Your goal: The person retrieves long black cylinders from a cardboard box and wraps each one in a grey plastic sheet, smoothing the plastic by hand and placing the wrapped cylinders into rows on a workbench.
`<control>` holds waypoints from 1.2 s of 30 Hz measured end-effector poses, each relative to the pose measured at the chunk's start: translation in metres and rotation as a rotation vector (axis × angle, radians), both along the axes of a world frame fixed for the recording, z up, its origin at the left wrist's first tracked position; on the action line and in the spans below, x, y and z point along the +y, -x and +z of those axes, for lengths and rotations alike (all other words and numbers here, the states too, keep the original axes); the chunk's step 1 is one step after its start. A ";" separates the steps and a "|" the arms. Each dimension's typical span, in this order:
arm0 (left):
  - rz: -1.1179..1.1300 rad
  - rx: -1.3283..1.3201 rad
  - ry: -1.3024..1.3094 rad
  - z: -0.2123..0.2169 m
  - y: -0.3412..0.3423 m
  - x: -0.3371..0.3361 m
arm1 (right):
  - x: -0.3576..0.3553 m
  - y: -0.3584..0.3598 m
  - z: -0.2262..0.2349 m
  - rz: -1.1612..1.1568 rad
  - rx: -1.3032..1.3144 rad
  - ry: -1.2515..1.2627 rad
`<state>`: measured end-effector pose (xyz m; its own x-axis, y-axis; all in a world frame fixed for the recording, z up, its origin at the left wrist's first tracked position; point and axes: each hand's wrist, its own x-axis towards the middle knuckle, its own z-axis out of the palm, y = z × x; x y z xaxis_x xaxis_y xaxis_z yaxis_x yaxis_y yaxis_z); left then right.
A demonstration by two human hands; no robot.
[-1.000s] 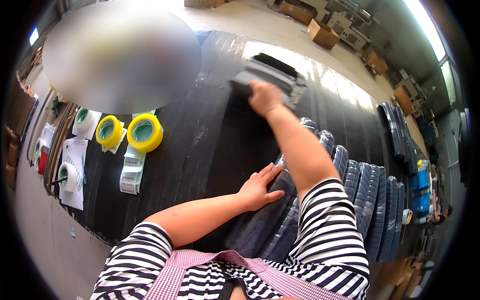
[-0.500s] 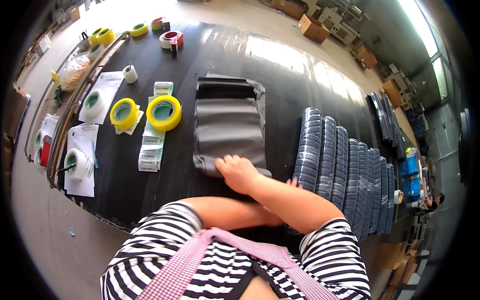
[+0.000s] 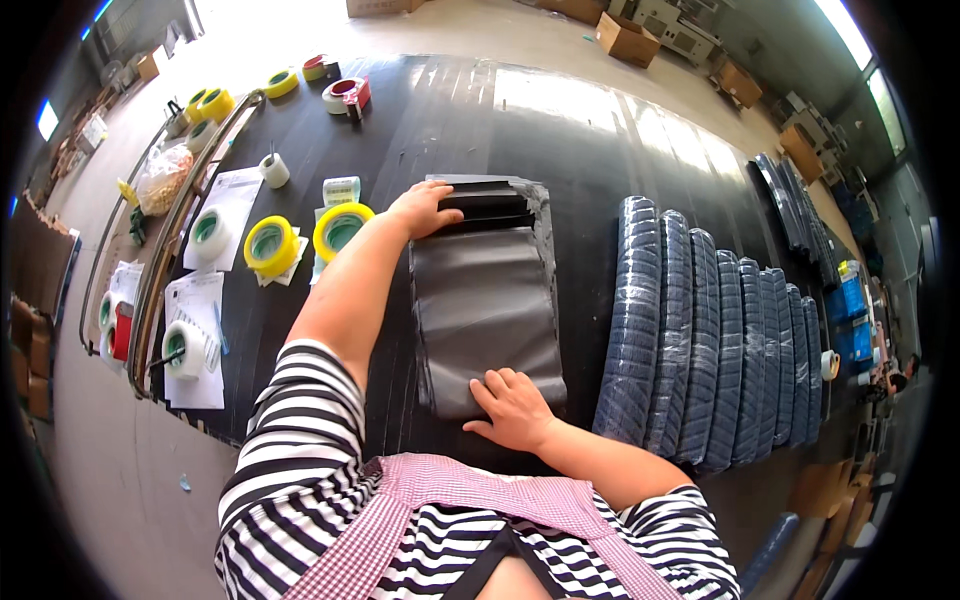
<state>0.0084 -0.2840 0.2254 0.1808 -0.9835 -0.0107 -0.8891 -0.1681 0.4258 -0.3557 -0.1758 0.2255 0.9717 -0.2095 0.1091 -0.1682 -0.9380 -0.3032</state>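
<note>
A stack of dark grey plastic mailing bags [image 3: 485, 310] lies lengthwise before me on the black table. At its far left corner, my left hand [image 3: 425, 208] rests with thumb and fingers apart, beside the darker folded flap end. My right hand [image 3: 513, 410] lies on the near end of the stack, its fingers spread on the top bag. Just right of the bags stands a row of several dark blue rolled bundles [image 3: 676, 335] wrapped in clear film.
Left of the bags are yellow tape rolls [image 3: 270, 247], a clear tape roll [image 3: 209, 234] and printed papers [image 3: 200, 300]. A red tape dispenser [image 3: 357, 90] sits at the far edge. A metal rail [image 3: 150, 270] borders the left side. More dark bundles [image 3: 785, 205] lie far right.
My left hand has come out from under my right forearm and reached the bags' far left corner. The right hand stays at the near end. The view has shifted slightly.
</note>
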 end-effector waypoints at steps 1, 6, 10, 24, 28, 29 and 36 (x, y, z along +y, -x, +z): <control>0.007 -0.035 -0.013 -0.012 -0.013 -0.012 | 0.001 0.001 -0.002 0.001 -0.006 0.000; 0.057 0.037 -0.034 -0.031 -0.017 -0.052 | -0.003 0.013 -0.018 -0.063 -0.135 -0.056; 0.029 -0.208 -0.022 -0.032 -0.007 -0.049 | -0.006 0.012 -0.021 -0.093 -0.158 -0.111; -0.367 -0.198 0.253 -0.036 0.019 -0.017 | -0.003 0.007 -0.020 -0.130 -0.147 -0.125; -0.119 0.130 0.068 -0.006 0.028 -0.013 | -0.005 0.007 -0.020 -0.133 -0.165 -0.099; -0.093 0.207 -0.046 0.004 0.027 -0.015 | -0.004 0.008 -0.022 -0.137 -0.165 -0.101; -0.243 0.045 -0.523 0.037 0.030 -0.031 | 0.003 0.009 -0.030 -0.087 -0.098 -0.029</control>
